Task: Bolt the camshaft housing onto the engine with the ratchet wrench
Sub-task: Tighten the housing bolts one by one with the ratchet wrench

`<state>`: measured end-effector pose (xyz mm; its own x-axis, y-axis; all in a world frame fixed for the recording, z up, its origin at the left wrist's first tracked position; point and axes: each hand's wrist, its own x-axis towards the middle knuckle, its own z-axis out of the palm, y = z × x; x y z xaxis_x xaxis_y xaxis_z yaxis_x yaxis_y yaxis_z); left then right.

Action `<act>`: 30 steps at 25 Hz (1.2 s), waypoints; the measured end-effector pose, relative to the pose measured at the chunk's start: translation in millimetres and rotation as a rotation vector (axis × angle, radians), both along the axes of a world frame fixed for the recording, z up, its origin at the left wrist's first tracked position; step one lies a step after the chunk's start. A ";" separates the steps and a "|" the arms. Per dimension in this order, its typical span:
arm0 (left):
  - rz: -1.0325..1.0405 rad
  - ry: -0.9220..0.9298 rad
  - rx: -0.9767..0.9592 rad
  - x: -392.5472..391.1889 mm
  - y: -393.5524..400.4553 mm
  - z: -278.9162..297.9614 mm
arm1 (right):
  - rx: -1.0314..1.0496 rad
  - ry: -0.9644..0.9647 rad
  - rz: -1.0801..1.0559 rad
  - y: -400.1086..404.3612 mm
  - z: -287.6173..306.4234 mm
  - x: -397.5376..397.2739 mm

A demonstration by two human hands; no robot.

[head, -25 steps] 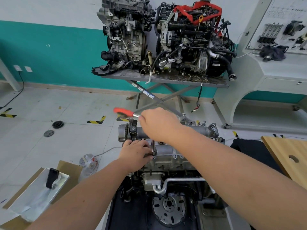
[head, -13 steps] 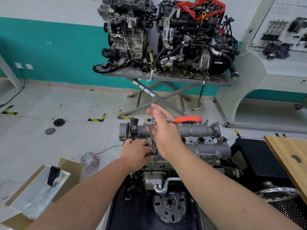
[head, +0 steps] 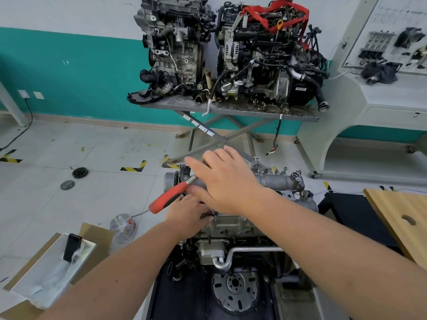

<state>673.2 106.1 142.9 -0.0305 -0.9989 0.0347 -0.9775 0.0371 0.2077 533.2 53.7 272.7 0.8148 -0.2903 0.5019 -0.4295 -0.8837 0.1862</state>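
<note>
The grey camshaft housing lies across the top of the engine in front of me. The ratchet wrench's red handle points down and to the left from the housing's left end. My right hand hovers flat over the wrench's head, fingers straight and spread, its thumb side touching the shaft. Below it, my left hand curls round the wrench's upright extension bar at a bolt on the housing's near edge. The socket and the bolt are hidden by my hands.
Two other engines stand on a grey scissor table behind. A wooden board lies at the right. On the floor at the left are a cardboard box with a phone and a plastic bottle. The flywheel faces me below.
The red handle has swung round from pointing right to pointing down-left, pushed by my open right hand. My left hand has stayed on the extension bar.
</note>
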 end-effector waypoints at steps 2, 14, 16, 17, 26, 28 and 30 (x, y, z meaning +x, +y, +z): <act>0.001 -0.062 0.009 1.1 -1.0 -1.5 | 0.046 0.132 -0.015 5.1 10.4 -0.9; 0.027 -0.039 -0.002 0.4 0.0 -3.4 | 1.964 -0.611 -0.036 13.3 22.0 21.1; 0.020 -0.062 0.005 0.3 -0.4 -3.9 | 2.079 -0.900 0.036 14.2 10.3 20.2; 0.019 -0.067 0.008 0.6 -1.1 -4.0 | 2.088 -1.017 0.061 12.4 4.8 21.2; 0.023 -0.048 -0.048 -0.1 1.2 -4.0 | 0.196 -0.577 0.204 -3.0 -33.4 4.4; 0.019 -0.086 -0.038 1.5 -0.6 -6.5 | 0.047 -0.419 0.197 -9.0 -25.9 4.7; 0.006 -0.026 -0.039 2.9 -2.9 -9.7 | 0.065 -0.275 0.180 -9.2 -16.5 2.9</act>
<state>676.1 103.2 133.2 -0.0262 -0.9970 0.0728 -0.9827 0.0390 0.1809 536.1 44.5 256.2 0.6924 -0.1925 0.6953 -0.2916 -0.9562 0.0256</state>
